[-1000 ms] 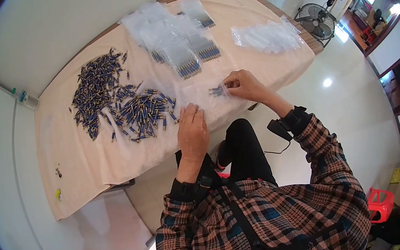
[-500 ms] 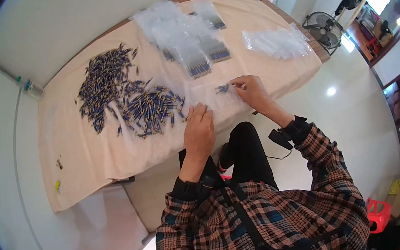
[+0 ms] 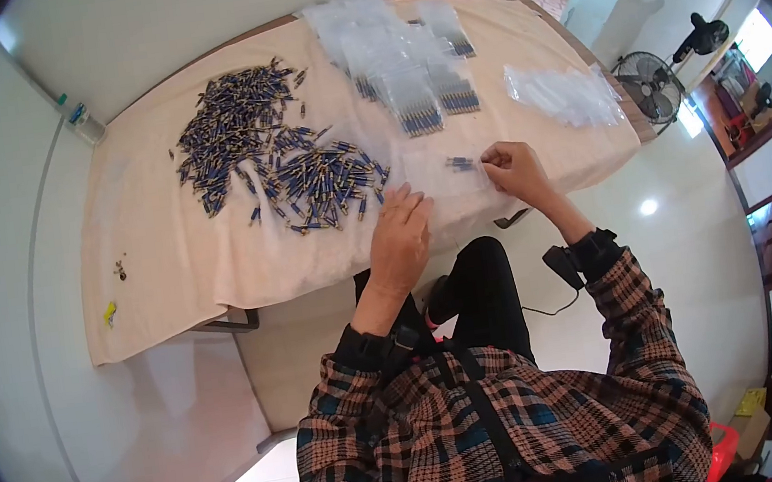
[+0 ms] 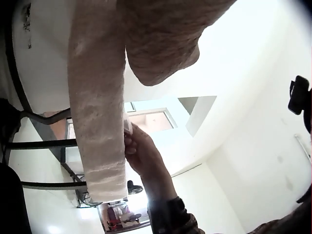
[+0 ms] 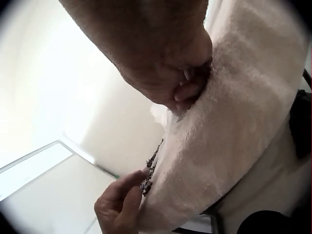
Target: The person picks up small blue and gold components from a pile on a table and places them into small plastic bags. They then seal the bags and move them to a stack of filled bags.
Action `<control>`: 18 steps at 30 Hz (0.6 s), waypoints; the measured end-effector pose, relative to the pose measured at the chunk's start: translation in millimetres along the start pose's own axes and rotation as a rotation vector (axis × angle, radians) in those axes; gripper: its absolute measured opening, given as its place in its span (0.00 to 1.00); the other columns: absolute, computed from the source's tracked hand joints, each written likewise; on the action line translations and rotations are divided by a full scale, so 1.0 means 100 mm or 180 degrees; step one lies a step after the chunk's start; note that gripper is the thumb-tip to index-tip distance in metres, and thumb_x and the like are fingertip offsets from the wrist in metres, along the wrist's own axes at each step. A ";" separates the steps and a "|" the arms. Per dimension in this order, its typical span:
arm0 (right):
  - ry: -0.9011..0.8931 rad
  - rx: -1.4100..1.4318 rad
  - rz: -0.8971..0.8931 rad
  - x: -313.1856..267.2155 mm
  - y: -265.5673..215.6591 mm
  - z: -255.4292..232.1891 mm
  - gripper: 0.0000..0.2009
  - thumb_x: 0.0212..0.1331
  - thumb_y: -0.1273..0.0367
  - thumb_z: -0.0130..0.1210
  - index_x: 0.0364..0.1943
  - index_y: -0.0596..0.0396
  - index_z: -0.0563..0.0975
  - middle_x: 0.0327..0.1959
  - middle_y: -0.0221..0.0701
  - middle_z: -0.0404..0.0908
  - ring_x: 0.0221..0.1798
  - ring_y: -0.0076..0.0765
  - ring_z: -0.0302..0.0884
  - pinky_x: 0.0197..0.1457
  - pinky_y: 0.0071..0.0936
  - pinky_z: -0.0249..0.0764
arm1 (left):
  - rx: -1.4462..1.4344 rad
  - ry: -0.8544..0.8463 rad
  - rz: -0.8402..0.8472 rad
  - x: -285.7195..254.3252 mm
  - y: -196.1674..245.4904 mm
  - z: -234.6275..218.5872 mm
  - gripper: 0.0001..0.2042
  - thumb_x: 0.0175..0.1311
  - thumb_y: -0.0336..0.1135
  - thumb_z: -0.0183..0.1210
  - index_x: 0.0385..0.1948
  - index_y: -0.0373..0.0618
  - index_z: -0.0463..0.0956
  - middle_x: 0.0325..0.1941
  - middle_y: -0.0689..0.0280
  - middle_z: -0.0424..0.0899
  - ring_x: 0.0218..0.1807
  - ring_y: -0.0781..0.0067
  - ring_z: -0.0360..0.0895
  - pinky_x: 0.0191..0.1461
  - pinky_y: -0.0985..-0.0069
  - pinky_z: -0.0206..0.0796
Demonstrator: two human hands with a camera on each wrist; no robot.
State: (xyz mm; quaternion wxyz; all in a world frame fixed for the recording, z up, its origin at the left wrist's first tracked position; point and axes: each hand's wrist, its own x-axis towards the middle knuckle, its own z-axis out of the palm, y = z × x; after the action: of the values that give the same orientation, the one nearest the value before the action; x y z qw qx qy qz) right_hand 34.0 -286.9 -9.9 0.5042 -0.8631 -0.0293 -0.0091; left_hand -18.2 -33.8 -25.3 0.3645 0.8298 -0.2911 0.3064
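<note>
In the head view the left hand rests with its fingers extended on the cloth's near side, beside a clear bag lying flat. The right hand pinches the bag's right end between thumb and forefinger. A few blue and gold pieces show within the bag's outline, just left of the right fingertips. A heap of similar pieces lies left of the left hand, joined to a larger heap. In the right wrist view the right hand has curled fingers low against the cloth; its fingertips are partly hidden.
Filled clear bags lie in an overlapping pile beyond the hands. More clear bags lie at the table's right. Small dark bits and a yellow item sit at the left end. A fan stands past the table.
The head view has shifted, so the table and both hands appear farther right. The right hand still pinches the bag, its fingertips now a little farther from the pieces. The left hand stays by the bag.
</note>
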 end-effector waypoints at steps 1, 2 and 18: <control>-0.0015 -0.0006 -0.0017 -0.01 0.00 -0.02 0.05 0.55 0.75 0.58 0.34 0.62 0.78 0.20 0.26 0.77 0.18 0.19 0.71 0.19 0.20 0.67 | 0.0071 0.0161 0.0067 -0.02 -0.03 -0.06 0.09 0.53 0.25 0.58 0.37 0.39 0.76 0.43 0.58 0.78 0.54 0.53 0.73 0.63 0.59 0.63; 0.0100 0.0103 -0.0002 -0.04 -0.04 -0.05 0.05 0.55 0.74 0.58 0.33 0.62 0.78 0.21 0.27 0.78 0.19 0.19 0.72 0.21 0.20 0.68 | 0.0080 0.0171 0.0057 -0.02 -0.05 -0.14 0.09 0.53 0.25 0.58 0.37 0.39 0.76 0.43 0.58 0.78 0.54 0.53 0.73 0.63 0.59 0.63; -0.0061 -0.1495 -0.1997 -0.19 -0.76 1.01 0.08 0.50 0.74 0.60 0.36 0.54 0.81 0.32 0.38 0.77 0.30 0.44 0.76 0.36 0.33 0.73 | 0.1004 -0.0202 -0.1080 0.00 -0.37 -0.51 0.08 0.49 0.30 0.64 0.29 0.43 0.76 0.32 0.59 0.74 0.40 0.52 0.70 0.44 0.60 0.61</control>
State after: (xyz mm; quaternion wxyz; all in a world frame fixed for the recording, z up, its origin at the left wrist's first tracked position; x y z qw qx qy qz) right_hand 9.0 -162.5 5.9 0.2653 -0.9042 -0.2935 -0.1612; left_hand -6.7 26.8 -13.3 0.2673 0.9227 -0.1073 0.2562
